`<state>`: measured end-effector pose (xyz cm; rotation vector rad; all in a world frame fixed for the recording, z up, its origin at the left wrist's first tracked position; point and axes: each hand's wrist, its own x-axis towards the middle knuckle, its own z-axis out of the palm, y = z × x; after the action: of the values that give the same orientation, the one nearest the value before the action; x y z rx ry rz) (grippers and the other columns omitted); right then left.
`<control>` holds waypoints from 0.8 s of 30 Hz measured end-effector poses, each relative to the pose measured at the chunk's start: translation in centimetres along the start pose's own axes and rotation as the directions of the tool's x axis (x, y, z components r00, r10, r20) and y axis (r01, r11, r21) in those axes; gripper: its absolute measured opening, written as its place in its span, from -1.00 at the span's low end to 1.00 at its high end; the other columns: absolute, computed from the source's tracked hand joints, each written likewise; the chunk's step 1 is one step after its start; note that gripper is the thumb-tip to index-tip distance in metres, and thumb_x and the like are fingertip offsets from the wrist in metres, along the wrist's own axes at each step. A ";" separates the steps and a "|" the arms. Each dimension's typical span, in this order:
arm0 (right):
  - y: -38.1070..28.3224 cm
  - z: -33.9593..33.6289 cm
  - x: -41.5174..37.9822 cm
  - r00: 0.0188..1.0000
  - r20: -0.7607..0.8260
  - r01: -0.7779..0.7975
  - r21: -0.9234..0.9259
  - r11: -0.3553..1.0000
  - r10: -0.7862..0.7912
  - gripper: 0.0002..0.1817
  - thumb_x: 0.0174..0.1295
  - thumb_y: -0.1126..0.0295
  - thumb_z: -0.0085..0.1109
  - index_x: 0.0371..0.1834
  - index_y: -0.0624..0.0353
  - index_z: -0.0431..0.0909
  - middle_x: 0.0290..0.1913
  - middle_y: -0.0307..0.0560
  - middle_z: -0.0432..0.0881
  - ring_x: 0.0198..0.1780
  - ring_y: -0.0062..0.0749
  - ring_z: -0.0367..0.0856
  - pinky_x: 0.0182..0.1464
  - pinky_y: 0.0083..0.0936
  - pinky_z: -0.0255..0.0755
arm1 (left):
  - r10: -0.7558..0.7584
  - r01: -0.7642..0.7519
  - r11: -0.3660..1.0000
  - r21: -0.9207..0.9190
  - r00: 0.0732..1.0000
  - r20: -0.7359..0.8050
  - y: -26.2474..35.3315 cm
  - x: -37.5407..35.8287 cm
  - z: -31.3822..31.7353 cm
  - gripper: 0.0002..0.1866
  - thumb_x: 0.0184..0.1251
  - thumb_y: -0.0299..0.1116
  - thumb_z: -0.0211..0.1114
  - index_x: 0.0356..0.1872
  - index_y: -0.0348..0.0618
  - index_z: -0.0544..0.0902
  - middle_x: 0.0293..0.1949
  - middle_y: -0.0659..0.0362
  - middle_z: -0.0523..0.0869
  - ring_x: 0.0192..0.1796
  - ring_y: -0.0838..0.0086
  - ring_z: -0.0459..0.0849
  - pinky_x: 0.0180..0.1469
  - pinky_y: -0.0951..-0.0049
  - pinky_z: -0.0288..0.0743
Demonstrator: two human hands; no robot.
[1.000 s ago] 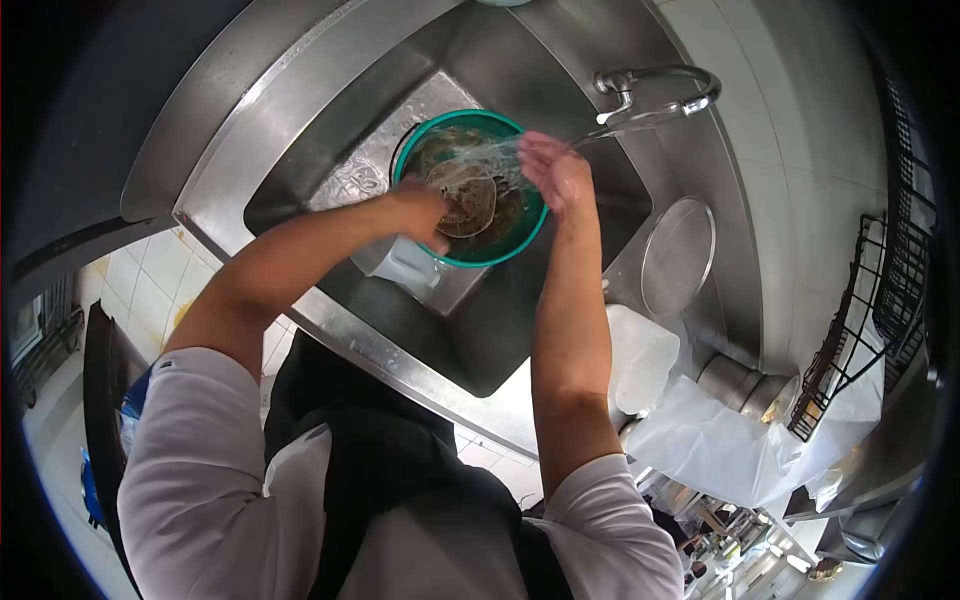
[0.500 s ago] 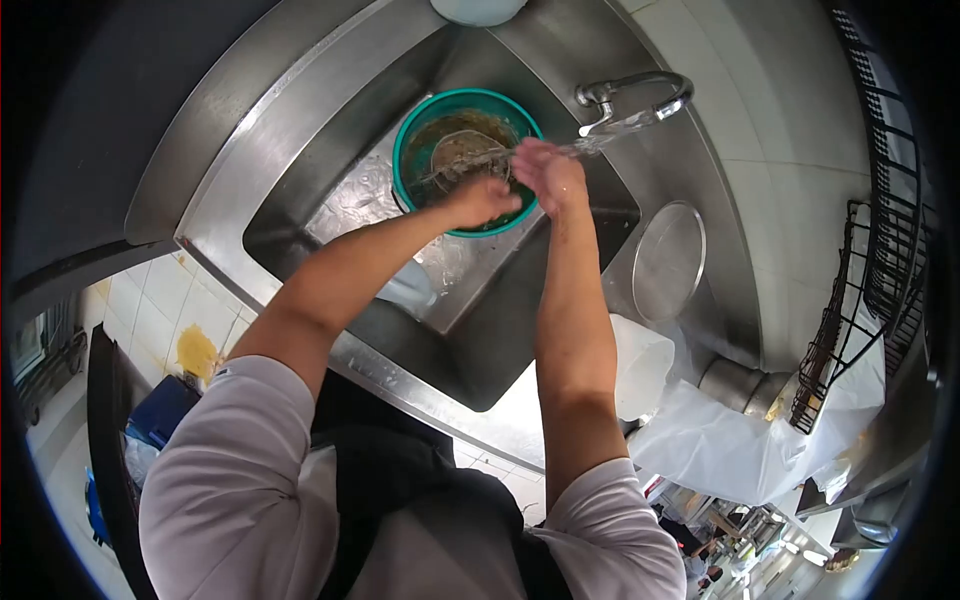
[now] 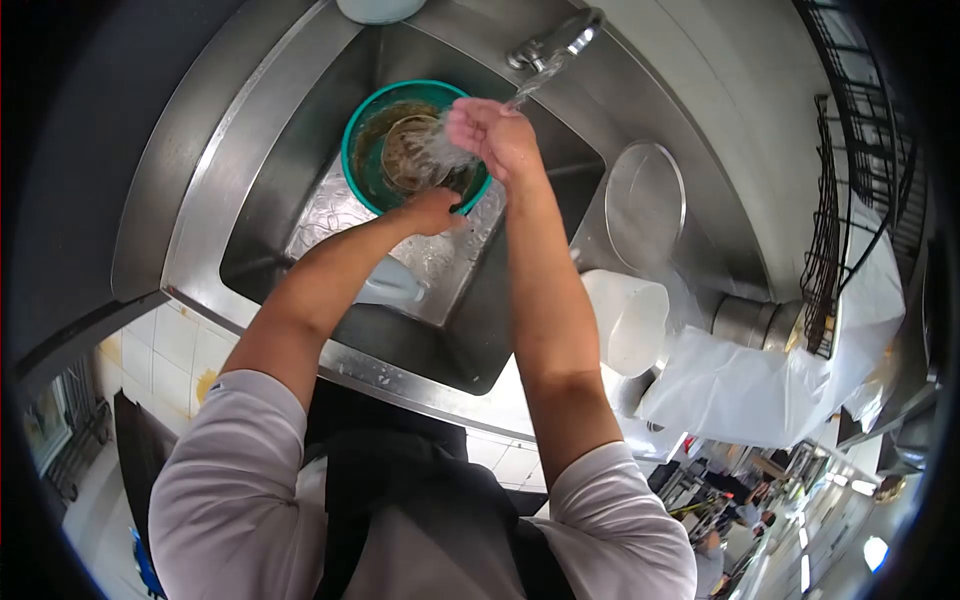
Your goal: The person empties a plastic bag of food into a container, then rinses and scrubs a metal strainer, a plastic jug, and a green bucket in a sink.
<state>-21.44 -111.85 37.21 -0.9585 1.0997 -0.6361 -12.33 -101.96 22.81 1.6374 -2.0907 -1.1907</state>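
Observation:
A green bucket stands in the metal sink, with murky brownish water and a round, bowl-like thing inside it. My left hand is at the bucket's near rim, its fingers curled there beside a small black part. Over the bucket's right side, my right hand is open under the running water, which splashes off it into the bucket. The water comes from the chrome faucet. A pale plastic bottle lies on the sink floor below my left forearm.
On the right ledge are a round mesh strainer and a white plastic container. Black wire racks stand farther right above a white plastic sheet. A pale container sits at the sink's back edge.
My left hand has moved from over the bucket to its near rim. My right hand stays in the stream, its palm now spreading the water into the bucket. The view has shifted.

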 end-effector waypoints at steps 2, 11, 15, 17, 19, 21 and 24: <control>1.0 0.1 0.3 0.969 -0.216 0.114 -0.023 0.993 -0.117 -0.78 0.27 0.52 0.05 -0.06 0.34 0.57 -0.19 0.00 0.67 -0.25 -0.33 0.67 -0.18 -0.47 0.59 | -0.133 0.062 0.907 -0.416 0.980 -0.145 1.2 1.5 -0.2 -0.76 0.19 -0.23 0.29 -0.25 -0.18 0.68 -0.23 -0.10 0.72 -0.16 0.08 0.70 -0.05 0.12 0.49; 3.9 -4.5 -4.2 0.953 -0.303 0.081 0.172 0.982 -0.026 -0.75 0.36 0.42 0.00 0.00 0.29 0.53 -0.13 -0.02 0.65 -0.21 -0.37 0.65 -0.20 -0.49 0.55 | -0.088 0.066 0.608 -0.791 0.996 0.016 3.9 5.6 -9.2 -0.72 0.36 -0.17 0.19 -0.12 -0.14 0.64 -0.21 0.11 0.73 -0.14 0.36 0.70 -0.03 0.30 0.55; 6.0 -3.8 -4.7 0.949 -0.308 0.019 0.263 0.965 0.066 -0.78 0.33 0.44 0.03 -0.04 0.25 0.57 -0.22 -0.10 0.66 -0.31 -0.45 0.62 -0.27 -0.58 0.53 | 0.168 -0.184 0.967 0.175 0.980 0.103 1.5 -0.4 -3.5 -0.65 0.26 -0.15 0.24 -0.08 -0.19 0.63 -0.17 -0.03 0.72 -0.09 0.11 0.70 0.02 0.19 0.52; 4.3 -1.9 -2.6 0.967 -0.253 0.079 0.339 0.938 0.010 -0.78 0.34 0.44 0.03 -0.05 0.28 0.57 -0.26 -0.11 0.65 -0.28 -0.43 0.63 -0.26 -0.52 0.58 | 0.101 -0.168 0.896 0.412 0.978 0.181 1.6 -3.9 -2.0 -0.68 0.21 -0.19 0.29 -0.16 -0.23 0.66 -0.21 -0.08 0.72 -0.08 -0.02 0.67 0.03 0.11 0.51; 2.3 -1.3 0.9 0.980 -0.192 0.123 0.392 0.912 -0.050 -0.78 0.33 0.44 0.03 -0.05 0.29 0.57 -0.27 -0.10 0.65 -0.28 -0.40 0.64 -0.24 -0.47 0.60 | -0.010 -0.053 0.890 0.453 0.990 0.137 0.5 -3.0 -1.2 -0.67 0.22 -0.18 0.29 -0.15 -0.23 0.66 -0.21 -0.10 0.72 -0.10 -0.05 0.67 0.02 0.08 0.52; 0.8 -1.7 2.5 0.999 -0.006 0.049 0.349 0.936 -0.050 -0.78 0.32 0.44 0.04 -0.08 0.31 0.58 -0.26 -0.06 0.65 -0.27 -0.38 0.65 -0.20 -0.45 0.62 | -0.061 0.019 0.917 0.398 0.994 0.093 -0.3 -3.1 -1.5 -0.66 0.22 -0.17 0.29 -0.14 -0.24 0.66 -0.22 -0.11 0.71 -0.11 -0.06 0.67 0.01 0.07 0.51; -1.1 -2.2 1.8 0.971 0.237 -0.072 0.151 0.986 0.035 -0.79 0.31 0.44 0.06 -0.10 0.33 0.59 -0.22 -0.01 0.66 -0.25 -0.36 0.67 -0.17 -0.45 0.63 | -0.028 0.037 0.979 0.202 0.998 -0.048 0.7 -2.0 -7.7 -0.67 0.21 -0.17 0.30 -0.17 -0.24 0.66 -0.23 -0.10 0.72 -0.12 -0.01 0.68 -0.02 0.09 0.51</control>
<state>-22.83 -114.51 37.09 -0.8394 0.8496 -0.5425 -7.31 -103.60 28.86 1.7733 -2.2284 -0.9668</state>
